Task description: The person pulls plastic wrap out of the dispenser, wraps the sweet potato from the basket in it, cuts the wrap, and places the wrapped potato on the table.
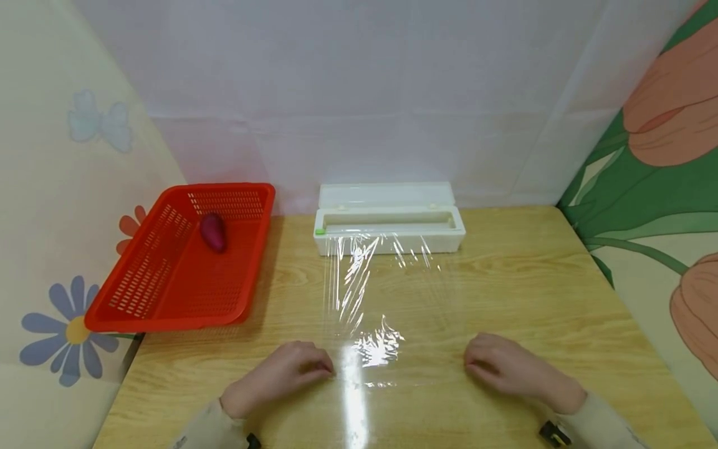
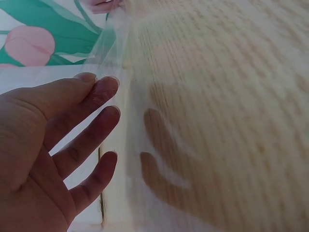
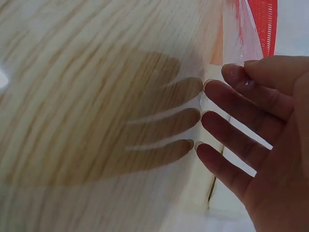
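Observation:
A clear sheet of cling film stretches from the white cling film dispenser toward the person. At the sheet's near left corner my left hand pinches the film between thumb and index finger; the left wrist view shows the other fingers spread. On the opposite side my right hand pinches the near right corner the same way, its thumb against the index finger in the right wrist view. The dispenser's lid stands raised at the back, and a green slider sits at the left end of its front edge.
A red plastic basket stands at the back left of the wooden table, with a purple oval vegetable inside. Behind the dispenser hangs a pale cloth. Flower-patterned panels flank the table on both sides.

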Motion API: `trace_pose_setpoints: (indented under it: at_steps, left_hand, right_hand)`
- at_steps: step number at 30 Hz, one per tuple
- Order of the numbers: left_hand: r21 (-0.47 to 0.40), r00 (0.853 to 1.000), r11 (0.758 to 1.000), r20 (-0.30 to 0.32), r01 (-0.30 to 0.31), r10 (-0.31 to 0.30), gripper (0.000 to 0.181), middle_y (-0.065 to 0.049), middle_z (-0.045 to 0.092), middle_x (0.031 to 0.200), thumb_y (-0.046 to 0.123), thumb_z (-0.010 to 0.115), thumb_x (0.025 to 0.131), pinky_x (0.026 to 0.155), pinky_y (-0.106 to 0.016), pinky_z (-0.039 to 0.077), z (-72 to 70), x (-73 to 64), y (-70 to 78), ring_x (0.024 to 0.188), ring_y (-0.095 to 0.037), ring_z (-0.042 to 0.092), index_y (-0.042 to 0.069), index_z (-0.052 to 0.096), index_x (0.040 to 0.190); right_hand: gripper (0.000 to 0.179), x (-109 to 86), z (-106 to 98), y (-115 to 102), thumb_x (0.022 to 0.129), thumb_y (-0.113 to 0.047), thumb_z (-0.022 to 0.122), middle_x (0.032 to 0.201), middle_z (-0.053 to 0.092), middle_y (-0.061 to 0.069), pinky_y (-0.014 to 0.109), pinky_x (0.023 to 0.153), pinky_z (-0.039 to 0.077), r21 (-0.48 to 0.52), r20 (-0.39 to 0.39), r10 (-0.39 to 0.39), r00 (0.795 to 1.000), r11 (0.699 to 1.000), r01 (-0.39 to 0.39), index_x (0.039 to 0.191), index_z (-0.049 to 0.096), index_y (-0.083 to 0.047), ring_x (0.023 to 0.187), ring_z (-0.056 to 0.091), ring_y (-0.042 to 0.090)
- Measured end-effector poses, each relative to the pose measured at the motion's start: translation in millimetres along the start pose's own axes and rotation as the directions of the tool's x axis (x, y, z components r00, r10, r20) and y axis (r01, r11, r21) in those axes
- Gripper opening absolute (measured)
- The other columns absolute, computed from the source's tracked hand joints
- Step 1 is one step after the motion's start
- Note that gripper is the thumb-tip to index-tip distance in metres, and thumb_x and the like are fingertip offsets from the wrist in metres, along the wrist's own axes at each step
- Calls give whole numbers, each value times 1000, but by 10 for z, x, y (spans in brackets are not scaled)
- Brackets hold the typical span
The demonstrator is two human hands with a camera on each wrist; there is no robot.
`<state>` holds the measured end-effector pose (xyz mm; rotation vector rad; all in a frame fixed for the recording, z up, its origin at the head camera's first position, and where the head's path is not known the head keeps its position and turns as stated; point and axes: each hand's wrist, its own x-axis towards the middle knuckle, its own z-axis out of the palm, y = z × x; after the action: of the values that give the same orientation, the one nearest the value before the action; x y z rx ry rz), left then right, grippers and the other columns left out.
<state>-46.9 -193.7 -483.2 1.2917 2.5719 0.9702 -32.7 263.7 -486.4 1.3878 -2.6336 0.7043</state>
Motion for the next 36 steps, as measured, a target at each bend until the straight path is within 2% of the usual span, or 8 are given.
trace_pose_setpoints:
  at_steps: [7,10,15,19,24,27,32,36]
  left_hand:
    - [12,1000,1000,3,-14,13,9,14,72,89,12,78,94,72,-18,52,23,-6,-4,80,3,60,21,78,96]
    - [13,1000,1000,13,-9,9,9,14,72,89,13,77,94,72,-19,52,27,-7,2,80,3,60,21,78,96]
    - [23,1000,1000,11,-19,19,10,14,72,88,12,78,94,72,-19,52,33,-6,4,80,3,61,21,78,95]
    - [28,1000,999,6,-31,31,10,14,71,88,11,78,93,72,-19,52,36,-4,-5,80,3,61,21,77,95]
    - [39,999,999,5,-32,32,10,15,71,87,12,78,93,71,-18,51,34,-1,-6,79,4,60,22,77,95]
    - [44,1000,999,11,-29,28,10,16,70,86,14,78,93,70,-17,50,30,2,-1,78,4,59,23,77,95]
    - [56,999,998,31,-33,32,8,16,72,88,17,78,94,71,-17,51,14,0,10,79,5,60,24,80,96]
    - [71,997,996,61,-48,44,7,17,75,90,22,77,96,75,-17,53,-22,-22,30,82,4,64,24,83,97]
  right_hand:
    - [20,104,94,-39,90,-14,79,80,62,-17,24,67,51,-84,-40,69,997,994,-72,75,70,-22,75,55,1]
    - [26,135,137,-70,88,-17,81,76,59,-17,25,63,48,-137,-44,129,991,981,-134,67,66,-24,71,51,3]
    - [31,166,158,-112,86,-22,83,73,55,-16,28,61,46,-165,-32,241,970,956,-243,64,62,-24,69,48,6]
    - [29,167,136,-136,86,-25,84,76,58,-16,28,64,46,-159,-10,274,962,949,-273,66,63,-25,72,48,6]
    - [26,144,108,-149,84,-29,86,79,55,-17,29,66,47,-148,-17,298,954,943,-298,76,61,-25,76,48,5]
    - [26,126,92,-159,82,-32,87,85,56,-14,31,68,49,-151,-24,325,945,934,-325,88,65,-22,79,50,7]
    - [47,85,61,-166,80,-35,88,105,65,-2,40,79,54,-172,-45,334,942,926,-336,119,73,-13,92,58,16]
    - [55,23,65,-132,80,-36,88,105,63,0,35,75,52,-178,-70,316,946,929,-324,127,74,-11,91,55,15]
